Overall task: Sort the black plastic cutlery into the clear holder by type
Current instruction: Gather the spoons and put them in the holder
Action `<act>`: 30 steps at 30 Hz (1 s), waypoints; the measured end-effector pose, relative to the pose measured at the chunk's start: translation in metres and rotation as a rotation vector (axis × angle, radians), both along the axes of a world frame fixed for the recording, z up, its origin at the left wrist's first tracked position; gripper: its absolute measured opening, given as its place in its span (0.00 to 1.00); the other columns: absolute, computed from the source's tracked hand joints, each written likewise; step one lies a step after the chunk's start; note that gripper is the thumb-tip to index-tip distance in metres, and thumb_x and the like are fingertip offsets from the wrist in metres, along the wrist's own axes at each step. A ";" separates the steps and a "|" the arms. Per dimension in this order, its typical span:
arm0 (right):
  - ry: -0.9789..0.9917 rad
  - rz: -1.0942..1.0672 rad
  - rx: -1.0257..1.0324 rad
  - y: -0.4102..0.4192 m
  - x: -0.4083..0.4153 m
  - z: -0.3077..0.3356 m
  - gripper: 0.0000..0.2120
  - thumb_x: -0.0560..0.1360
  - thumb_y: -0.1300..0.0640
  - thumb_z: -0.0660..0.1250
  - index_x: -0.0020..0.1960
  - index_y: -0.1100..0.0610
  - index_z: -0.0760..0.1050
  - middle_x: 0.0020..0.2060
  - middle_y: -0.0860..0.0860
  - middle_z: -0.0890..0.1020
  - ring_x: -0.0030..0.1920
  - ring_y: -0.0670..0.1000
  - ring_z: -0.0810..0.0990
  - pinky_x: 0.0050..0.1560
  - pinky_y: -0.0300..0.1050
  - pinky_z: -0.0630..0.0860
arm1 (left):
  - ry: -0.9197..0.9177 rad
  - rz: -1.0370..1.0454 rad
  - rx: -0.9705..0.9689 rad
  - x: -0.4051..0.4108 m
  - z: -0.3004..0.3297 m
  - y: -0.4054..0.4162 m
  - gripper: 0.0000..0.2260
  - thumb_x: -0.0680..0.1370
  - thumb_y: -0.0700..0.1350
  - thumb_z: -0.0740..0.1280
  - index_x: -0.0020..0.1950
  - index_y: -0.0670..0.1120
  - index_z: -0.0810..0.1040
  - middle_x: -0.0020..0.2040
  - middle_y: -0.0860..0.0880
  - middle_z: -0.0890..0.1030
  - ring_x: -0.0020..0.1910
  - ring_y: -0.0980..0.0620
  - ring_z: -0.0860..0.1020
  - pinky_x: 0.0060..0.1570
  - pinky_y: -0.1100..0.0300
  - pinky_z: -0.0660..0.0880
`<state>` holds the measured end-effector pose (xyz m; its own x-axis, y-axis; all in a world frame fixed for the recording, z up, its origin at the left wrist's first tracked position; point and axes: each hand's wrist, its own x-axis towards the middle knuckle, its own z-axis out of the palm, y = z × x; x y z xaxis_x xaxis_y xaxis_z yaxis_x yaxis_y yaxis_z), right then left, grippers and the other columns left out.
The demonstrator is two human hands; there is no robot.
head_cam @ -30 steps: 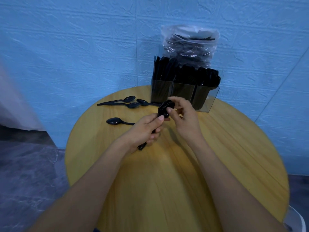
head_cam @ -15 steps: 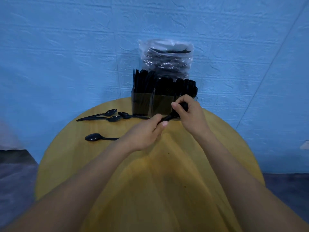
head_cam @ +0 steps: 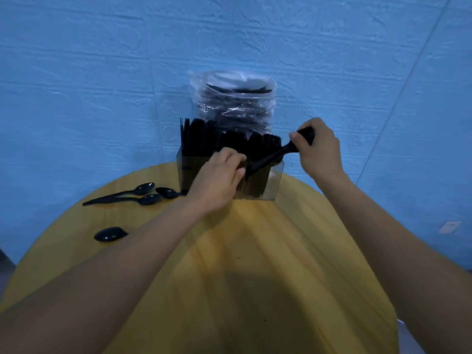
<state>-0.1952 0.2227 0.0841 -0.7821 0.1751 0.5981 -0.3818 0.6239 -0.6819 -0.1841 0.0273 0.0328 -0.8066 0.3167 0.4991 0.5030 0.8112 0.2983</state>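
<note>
The right hand pinches the bowl end of a bundle of black spoons, its long axis slanting down-left to the handle ends at the closed left hand. Both hover over the clear holder—its compartments already crowded. Four loose spoons lie left on the bench, nearer the left hand—room is ample there.

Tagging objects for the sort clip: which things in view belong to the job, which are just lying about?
Job: clear holder; spoon bundle in right hand; left hand at the holder; loose spoons on table.
Lying about: bagged cutlery behind the holder; wall plate.
</note>
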 end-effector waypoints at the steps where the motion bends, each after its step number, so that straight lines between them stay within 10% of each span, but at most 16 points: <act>1: 0.024 -0.022 0.006 0.003 -0.004 0.002 0.08 0.78 0.58 0.65 0.52 0.63 0.73 0.41 0.51 0.75 0.42 0.49 0.72 0.35 0.28 0.64 | 0.049 0.027 -0.095 -0.004 -0.002 -0.003 0.18 0.82 0.45 0.57 0.72 0.45 0.65 0.67 0.47 0.68 0.65 0.50 0.66 0.64 0.58 0.63; 11: 0.194 -0.153 0.165 0.001 -0.017 0.017 0.06 0.79 0.58 0.62 0.51 0.62 0.71 0.44 0.55 0.76 0.44 0.55 0.74 0.46 0.53 0.71 | 0.283 0.029 -0.395 -0.023 -0.018 0.006 0.23 0.74 0.37 0.65 0.69 0.45 0.71 0.64 0.47 0.75 0.64 0.48 0.72 0.66 0.54 0.66; 25: 0.088 -0.113 0.582 -0.034 -0.038 -0.030 0.18 0.82 0.53 0.50 0.54 0.64 0.72 0.51 0.59 0.74 0.48 0.60 0.72 0.40 0.53 0.71 | 0.217 0.007 -0.367 -0.017 -0.015 0.008 0.25 0.76 0.36 0.61 0.73 0.43 0.65 0.68 0.46 0.71 0.67 0.48 0.68 0.68 0.55 0.63; 30: -0.002 -0.155 0.785 -0.035 -0.037 -0.042 0.24 0.82 0.49 0.49 0.74 0.60 0.60 0.68 0.56 0.67 0.61 0.61 0.67 0.57 0.54 0.65 | 0.209 0.006 -0.363 -0.018 -0.017 0.007 0.26 0.78 0.38 0.58 0.75 0.44 0.60 0.72 0.46 0.66 0.71 0.49 0.63 0.71 0.56 0.58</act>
<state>-0.2321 0.1875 0.0423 -0.7848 -0.1898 0.5900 -0.2508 0.9678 -0.0223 -0.2017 0.0341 0.0153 -0.7021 0.4978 0.5092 0.5177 0.8478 -0.1151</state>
